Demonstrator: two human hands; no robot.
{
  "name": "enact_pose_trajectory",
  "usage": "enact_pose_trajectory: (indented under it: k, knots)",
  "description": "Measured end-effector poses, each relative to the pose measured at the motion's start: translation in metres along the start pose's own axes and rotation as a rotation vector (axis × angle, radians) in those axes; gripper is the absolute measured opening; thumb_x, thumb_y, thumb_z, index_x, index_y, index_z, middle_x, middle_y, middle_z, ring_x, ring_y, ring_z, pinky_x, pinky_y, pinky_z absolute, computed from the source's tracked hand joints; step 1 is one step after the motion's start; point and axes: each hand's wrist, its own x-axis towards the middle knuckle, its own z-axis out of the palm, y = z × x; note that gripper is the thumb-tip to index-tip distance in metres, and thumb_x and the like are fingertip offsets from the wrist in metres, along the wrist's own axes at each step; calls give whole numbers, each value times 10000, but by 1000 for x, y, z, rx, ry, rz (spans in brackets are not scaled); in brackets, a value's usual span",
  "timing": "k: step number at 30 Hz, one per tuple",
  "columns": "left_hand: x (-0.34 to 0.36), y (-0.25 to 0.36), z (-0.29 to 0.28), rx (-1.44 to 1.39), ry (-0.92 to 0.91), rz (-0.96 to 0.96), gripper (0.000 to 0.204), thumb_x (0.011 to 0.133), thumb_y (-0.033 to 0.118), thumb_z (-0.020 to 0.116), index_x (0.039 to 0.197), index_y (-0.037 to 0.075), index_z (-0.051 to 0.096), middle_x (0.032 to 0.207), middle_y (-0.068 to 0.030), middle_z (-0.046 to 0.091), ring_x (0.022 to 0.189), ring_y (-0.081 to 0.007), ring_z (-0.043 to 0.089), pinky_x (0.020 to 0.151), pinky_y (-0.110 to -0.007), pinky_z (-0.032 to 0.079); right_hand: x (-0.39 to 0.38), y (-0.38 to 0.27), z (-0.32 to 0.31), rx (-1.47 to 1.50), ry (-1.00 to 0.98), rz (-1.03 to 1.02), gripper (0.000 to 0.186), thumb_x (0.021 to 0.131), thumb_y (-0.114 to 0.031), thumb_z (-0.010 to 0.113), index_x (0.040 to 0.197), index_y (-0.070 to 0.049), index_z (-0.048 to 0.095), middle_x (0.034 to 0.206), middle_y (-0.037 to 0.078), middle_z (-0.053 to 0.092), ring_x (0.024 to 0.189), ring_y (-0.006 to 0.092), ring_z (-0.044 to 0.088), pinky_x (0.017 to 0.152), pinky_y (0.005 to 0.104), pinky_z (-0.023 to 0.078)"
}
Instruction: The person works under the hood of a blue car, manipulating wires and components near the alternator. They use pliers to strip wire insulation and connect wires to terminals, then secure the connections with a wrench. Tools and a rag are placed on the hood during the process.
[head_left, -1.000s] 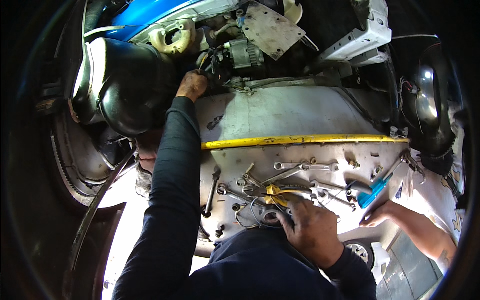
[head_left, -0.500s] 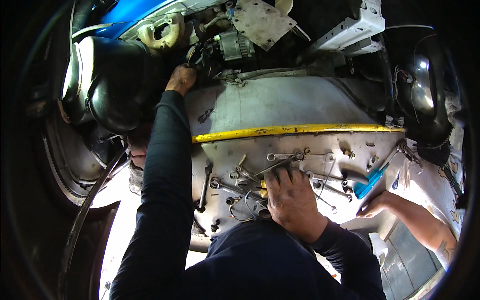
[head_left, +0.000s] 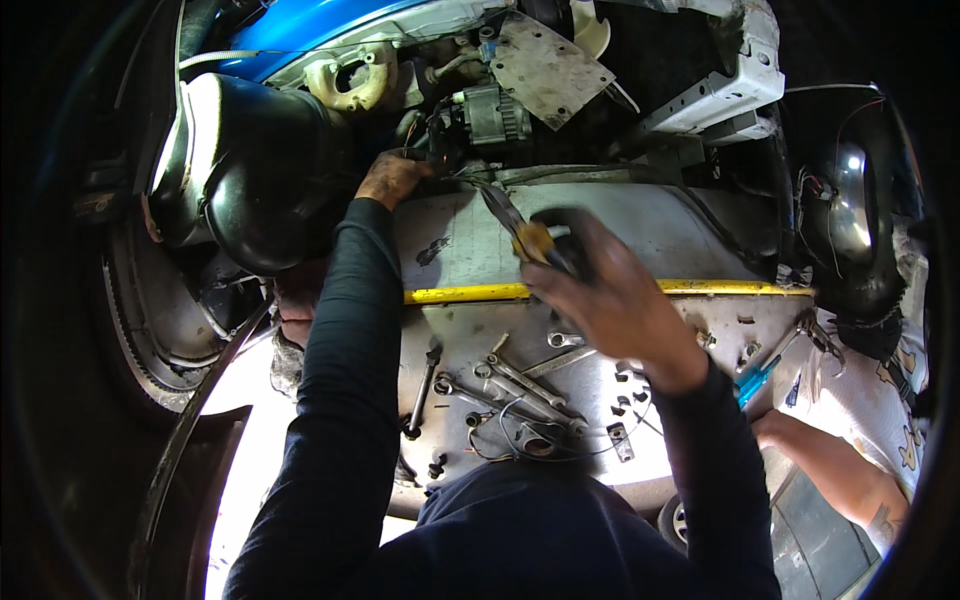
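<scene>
My right hand is closed around the handles of a pair of pliers with yellow and black grips. The hand is slightly blurred, and the plier jaws point up and left over the grey metal panel. Farther forward, my left hand is closed on thin wires beside the ribbed metal alternator. Its fingertips are partly lost in the dark engine bay. Below my hands, several wrenches lie on the panel with a ratchet-like tool to their left.
A yellow bar crosses the panel. Left stands a large black rounded housing; a drilled metal plate and a white bracket are at the back. At right, another person's arm reaches toward a blue-handled tool.
My right hand has lifted the pliers from among the wrenches and carried them forward, past the yellow bar. My left hand stays by the wires. The view has shifted slightly.
</scene>
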Motion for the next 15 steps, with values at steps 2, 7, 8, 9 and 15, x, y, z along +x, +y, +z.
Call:
enact_pose_trajectory:
  k: [2,7,8,9,15]
  knots:
    - [2,-3,1,24,-19,46,368,832,273,766,1114,37,767,1104,-151,759,1020,-275,716,930,-366,528,22,33,20,67,-317,357,303,855,-116,661,1050,113,624,993,286,677,904,412,685,739,483,554]
    - [-10,9,-4,386,-113,294,258,921,232,637,1106,113,770,1111,-194,741,1042,-345,704,929,-396,535,64,99,77,54,-564,534,336,804,-148,583,956,136,678,967,344,692,950,471,695,863,495,559]
    - [-14,14,-4,460,-141,375,250,930,227,618,1099,122,769,1110,-202,737,1046,-356,698,928,-399,537,66,104,85,53,-560,609,347,806,-149,572,977,132,684,977,348,691,970,471,694,885,492,558]
    - [-18,19,-5,575,-170,423,246,939,221,598,1093,131,768,1109,-210,732,1050,-367,693,927,-402,539,66,108,90,61,-580,621,355,816,-160,573,995,124,690,1014,343,691,1006,463,689,908,485,553]
    - [-39,45,5,360,-147,167,329,901,320,693,1117,80,760,1094,-194,746,1000,-326,700,908,-402,528,59,119,107,49,-626,700,379,882,-233,602,1076,71,719,1180,293,689,1148,422,660,995,463,530]
